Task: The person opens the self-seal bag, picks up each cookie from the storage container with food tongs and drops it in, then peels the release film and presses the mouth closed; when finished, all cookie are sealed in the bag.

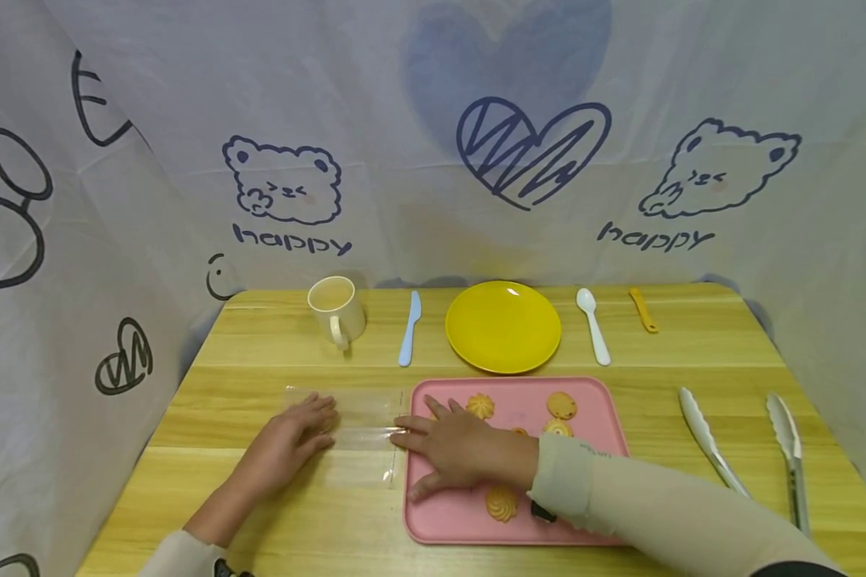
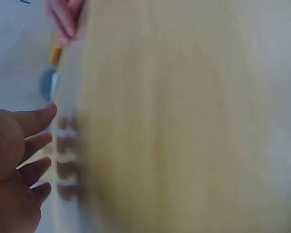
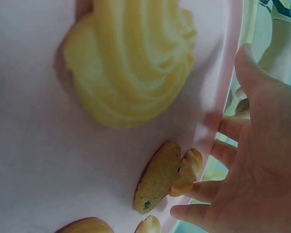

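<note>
A clear plastic bag [image 1: 361, 437] lies flat on the wooden table. At its left end is my left hand [image 1: 285, 445], fingers slightly bent and tips by the plastic. My right hand [image 1: 458, 445] spreads its fingers over the left side of a pink tray [image 1: 469, 533]; two fingertips reach past the rim to the bag's right edge. Cookies lie on the tray, among them a swirled cookie [image 3: 136, 63] and a dark-flecked oval cookie [image 3: 157, 179] near the right fingers. Neither hand grips anything. Whether the fingertips press on the plastic is hard to tell.
Along the back stand a cream mug [image 1: 337, 311], a light blue knife [image 1: 410, 328], a yellow plate [image 1: 503, 327], a white spoon [image 1: 593, 324] and a small yellow utensil [image 1: 643, 310]. Metal tongs [image 1: 790, 449] lie spread at the right, partly behind the right sleeve.
</note>
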Tool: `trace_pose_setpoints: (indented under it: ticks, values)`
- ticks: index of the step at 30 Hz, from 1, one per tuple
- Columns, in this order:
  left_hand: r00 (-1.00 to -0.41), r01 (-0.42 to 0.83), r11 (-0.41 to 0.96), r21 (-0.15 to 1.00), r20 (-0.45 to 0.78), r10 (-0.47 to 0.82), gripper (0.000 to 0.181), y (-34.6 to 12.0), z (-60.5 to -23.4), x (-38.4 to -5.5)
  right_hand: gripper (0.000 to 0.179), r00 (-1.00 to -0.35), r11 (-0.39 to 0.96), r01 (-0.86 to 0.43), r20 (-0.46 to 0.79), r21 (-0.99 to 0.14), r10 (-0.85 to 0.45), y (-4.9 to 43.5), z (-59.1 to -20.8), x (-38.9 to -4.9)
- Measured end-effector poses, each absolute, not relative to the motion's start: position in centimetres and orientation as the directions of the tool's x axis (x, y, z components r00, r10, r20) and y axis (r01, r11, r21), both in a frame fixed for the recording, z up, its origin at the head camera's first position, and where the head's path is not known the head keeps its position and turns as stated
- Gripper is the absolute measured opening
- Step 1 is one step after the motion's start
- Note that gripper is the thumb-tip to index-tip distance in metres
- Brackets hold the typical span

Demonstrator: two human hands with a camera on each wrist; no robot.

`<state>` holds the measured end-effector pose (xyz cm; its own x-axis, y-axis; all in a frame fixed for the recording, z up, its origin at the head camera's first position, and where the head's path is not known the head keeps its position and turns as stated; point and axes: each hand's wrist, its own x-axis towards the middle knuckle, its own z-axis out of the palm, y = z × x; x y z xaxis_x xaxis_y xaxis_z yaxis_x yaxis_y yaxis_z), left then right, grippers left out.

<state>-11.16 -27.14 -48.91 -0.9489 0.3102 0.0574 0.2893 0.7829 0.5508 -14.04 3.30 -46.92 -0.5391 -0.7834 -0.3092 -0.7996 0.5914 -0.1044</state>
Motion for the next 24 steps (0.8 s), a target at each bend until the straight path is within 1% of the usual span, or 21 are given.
trace_pose_setpoints:
  ticks: [5,14,19,24]
  values:
    - [-0.959,0.246,0.736,0.631,0.048,0.279,0.027,-27.6,-50.1,-11.2,0.087,-0.536,0.587,-0.804,-0.31,-0.098,-0.786,3.3,-46.9,-14.0]
    - [-0.964,0.261,0.682,0.683,0.154,0.216,0.015,-27.8,-51.1,-11.6,0.087,-0.542,0.592,-0.8,-0.309,-0.093,-0.781,3.3,-46.8,-14.0]
    - [-0.98,0.194,0.653,0.732,0.118,0.158,0.01,-27.7,-50.9,-11.8,0.087,-0.544,0.594,-0.8,-0.312,-0.09,-0.779,3.3,-46.8,-14.1]
    - [-0.99,0.13,0.586,0.8,0.072,0.122,0.004,-27.8,-50.9,-11.8,0.087,-0.541,0.591,-0.801,-0.312,-0.091,-0.781,3.3,-46.8,-14.0]
